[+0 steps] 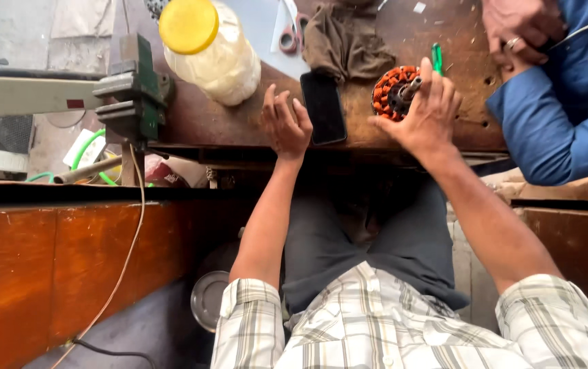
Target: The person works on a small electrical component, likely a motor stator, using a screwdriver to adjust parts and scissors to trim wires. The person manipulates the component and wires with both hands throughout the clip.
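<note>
Head view shows the right hand (425, 109) with its fingers clamped over an orange-wound motor stator (394, 92) and a green-handled tool (437, 58), on the far right part of the brown bench (239, 123). Left hand (286, 123) rests on the bench edge, fingers loosely apart and holding nothing, just left of a black phone (323, 107). A yellow-lidded plastic jar (208, 48) lies far left beside a green vise (133, 89), and another person's blue sleeve (560, 116) is at the right.

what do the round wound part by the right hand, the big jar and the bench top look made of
Wound part: likely copper wire coils, orange sheen, on a dark metal core with a steel shaft.
Jar: translucent plastic, by its milky look, with an opaque yellow lid.
Bench top: seemingly worn brown wood, scuffed and matte.
</note>
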